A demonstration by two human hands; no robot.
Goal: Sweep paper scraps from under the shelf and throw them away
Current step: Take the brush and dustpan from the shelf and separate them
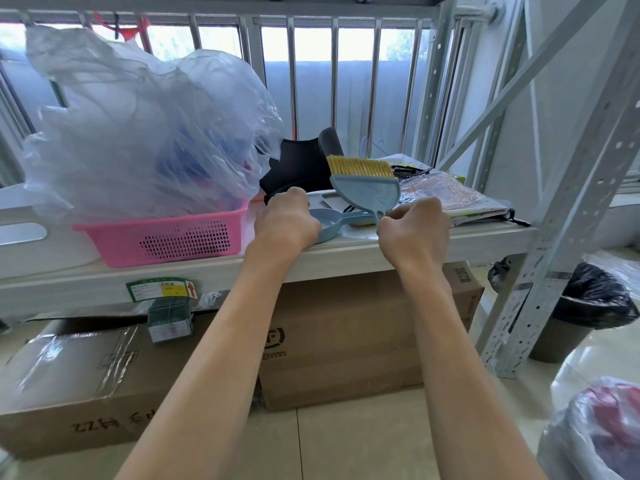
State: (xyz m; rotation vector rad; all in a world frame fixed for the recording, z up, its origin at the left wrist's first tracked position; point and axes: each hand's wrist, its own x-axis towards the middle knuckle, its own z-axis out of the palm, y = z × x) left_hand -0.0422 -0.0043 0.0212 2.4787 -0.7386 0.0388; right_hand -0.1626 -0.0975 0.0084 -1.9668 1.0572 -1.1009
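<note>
Blue plastic makes up both tools: a small brush (363, 192) with yellow bristles (360, 167) and a matching dustpan (327, 225), both at the front of the shelf (346, 258). The right hand (414, 228) has its fingers curled tight round the brush's thin handle and holds it clear of the shelf with the bristles pointing up. The left hand (285, 221) is curled over the near end of the dustpan, which lies on the shelf; the fingers look closed on it, though the back of the hand hides the contact.

Also on the shelf, to the left of the tools, stands a pink basket (162, 237) with a big clear plastic bag (138, 133) in it. Cardboard boxes (346, 341) fill much of the space under the shelf, and no paper scraps can be seen there from this angle. A bin (581, 317) lined with a black bag stands on the floor just past the shelf's right-hand post.

This looks like the fetching step, with no sweeping begun. Next, both tools need to come down to the floor, the brush turned bristles-down, and a way found round or between the boxes.
</note>
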